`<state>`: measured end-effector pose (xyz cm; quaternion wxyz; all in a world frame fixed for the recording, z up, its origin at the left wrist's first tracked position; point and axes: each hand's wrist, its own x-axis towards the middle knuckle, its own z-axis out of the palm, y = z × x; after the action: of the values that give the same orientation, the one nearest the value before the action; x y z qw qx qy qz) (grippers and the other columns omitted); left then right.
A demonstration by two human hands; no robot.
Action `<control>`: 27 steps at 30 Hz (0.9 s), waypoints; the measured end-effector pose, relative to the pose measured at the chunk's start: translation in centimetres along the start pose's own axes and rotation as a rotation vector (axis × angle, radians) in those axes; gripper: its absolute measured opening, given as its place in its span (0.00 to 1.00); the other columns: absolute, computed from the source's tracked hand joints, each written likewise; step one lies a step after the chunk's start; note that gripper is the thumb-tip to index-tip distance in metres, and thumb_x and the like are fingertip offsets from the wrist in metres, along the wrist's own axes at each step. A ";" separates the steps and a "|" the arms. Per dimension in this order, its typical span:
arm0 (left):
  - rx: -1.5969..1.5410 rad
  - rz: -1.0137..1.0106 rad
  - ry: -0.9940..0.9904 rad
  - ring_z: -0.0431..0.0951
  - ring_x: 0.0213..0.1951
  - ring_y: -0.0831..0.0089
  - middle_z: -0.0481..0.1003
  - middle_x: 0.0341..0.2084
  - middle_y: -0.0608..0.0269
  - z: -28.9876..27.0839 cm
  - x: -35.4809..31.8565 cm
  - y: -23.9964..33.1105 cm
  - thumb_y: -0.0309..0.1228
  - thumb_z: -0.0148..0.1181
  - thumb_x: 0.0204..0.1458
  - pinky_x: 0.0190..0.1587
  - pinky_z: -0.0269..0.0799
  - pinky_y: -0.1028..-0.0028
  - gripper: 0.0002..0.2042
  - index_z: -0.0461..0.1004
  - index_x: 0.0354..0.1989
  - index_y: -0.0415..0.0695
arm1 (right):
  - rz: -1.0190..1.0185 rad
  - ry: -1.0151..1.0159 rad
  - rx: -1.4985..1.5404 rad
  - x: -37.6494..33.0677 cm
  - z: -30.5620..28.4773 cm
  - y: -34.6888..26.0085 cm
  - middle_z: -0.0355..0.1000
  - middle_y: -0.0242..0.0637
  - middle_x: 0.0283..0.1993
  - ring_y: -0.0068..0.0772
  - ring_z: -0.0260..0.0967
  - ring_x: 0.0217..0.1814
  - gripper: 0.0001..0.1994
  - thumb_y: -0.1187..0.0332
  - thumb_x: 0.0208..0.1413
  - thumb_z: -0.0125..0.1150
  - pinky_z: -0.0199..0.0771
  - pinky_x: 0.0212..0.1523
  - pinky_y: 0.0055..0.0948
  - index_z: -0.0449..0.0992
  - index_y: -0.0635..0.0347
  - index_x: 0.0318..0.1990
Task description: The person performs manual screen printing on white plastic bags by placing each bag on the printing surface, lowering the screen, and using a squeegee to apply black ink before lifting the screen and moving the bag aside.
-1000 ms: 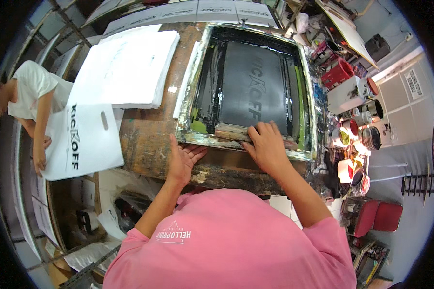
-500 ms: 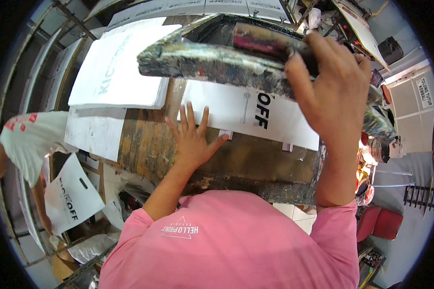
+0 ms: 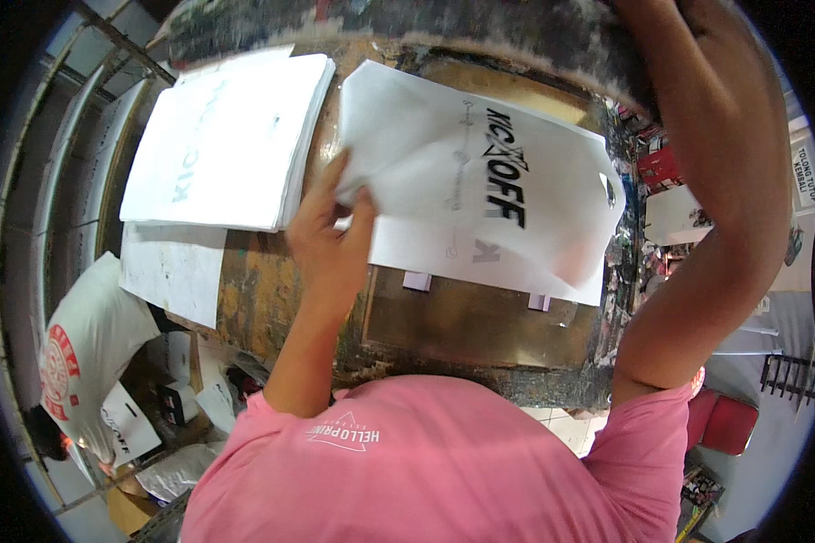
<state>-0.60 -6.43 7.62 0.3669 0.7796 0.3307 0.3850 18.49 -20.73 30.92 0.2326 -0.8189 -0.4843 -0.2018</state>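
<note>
My left hand point(image 3: 330, 237) pinches the left edge of a white plastic bag with black print point(image 3: 507, 195), and that corner is lifted and crumpled. The bag lies on a paint-stained wooden print table point(image 3: 480, 330). My right arm is raised, with my right hand point(image 3: 690, 32) at the top edge of the picture, holding up a paint-smeared screen printing frame point(image 3: 398, 25) above the bag. The fingers of that hand are mostly cut off from view.
A thick stack of white bags point(image 3: 217, 136) sits on the table to the left, with a loose white sheet point(image 3: 174, 276) below it. Another person in a white shirt point(image 3: 86, 357) bends over at the lower left. A red seat point(image 3: 726, 423) stands at the lower right.
The frame went from flat on the table to raised overhead in my right hand, uncovering the printed bag. My left hand moved from the table to the bag's left edge and lifted it.
</note>
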 end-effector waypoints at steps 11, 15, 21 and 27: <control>-0.062 -0.364 0.153 0.77 0.33 0.74 0.76 0.39 0.59 -24.4 8.3 -14.6 0.20 0.57 0.49 0.35 0.73 0.75 0.32 0.66 0.68 0.32 | -0.068 0.026 -0.235 -1.5 0.8 0.2 0.78 0.55 0.46 0.49 0.76 0.41 0.24 0.52 0.68 0.49 0.73 0.51 0.36 0.78 0.62 0.58; 0.207 -0.395 0.104 0.81 0.41 0.65 0.78 0.47 0.46 -32.2 13.7 -21.7 0.21 0.56 0.46 0.41 0.78 0.69 0.36 0.64 0.71 0.40 | -0.092 0.113 -0.259 -2.2 1.1 0.4 0.77 0.56 0.40 0.54 0.75 0.38 0.22 0.54 0.66 0.50 0.72 0.47 0.41 0.78 0.63 0.52; 0.929 -0.061 0.210 0.74 0.61 0.49 0.70 0.61 0.32 -31.5 14.6 -22.2 0.48 0.72 0.51 0.65 0.67 0.54 0.44 0.58 0.74 0.48 | -0.075 0.214 -0.227 -3.1 1.8 -1.2 0.75 0.51 0.28 0.53 0.74 0.32 0.20 0.55 0.61 0.54 0.72 0.42 0.45 0.77 0.63 0.50; -1.252 -0.163 -0.594 0.58 0.74 0.55 0.57 0.74 0.50 -9.1 -5.9 -1.2 0.52 0.71 0.54 0.70 0.61 0.54 0.53 0.42 0.78 0.45 | -0.117 -0.011 -0.184 -11.9 5.8 -2.1 0.72 0.53 0.57 0.56 0.69 0.57 0.32 0.61 0.57 0.60 0.64 0.61 0.53 0.66 0.53 0.70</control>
<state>-11.40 -7.62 8.43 0.8499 0.4664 -0.0104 0.2451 11.92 -24.82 20.00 0.1416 -0.8082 -0.5119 -0.2543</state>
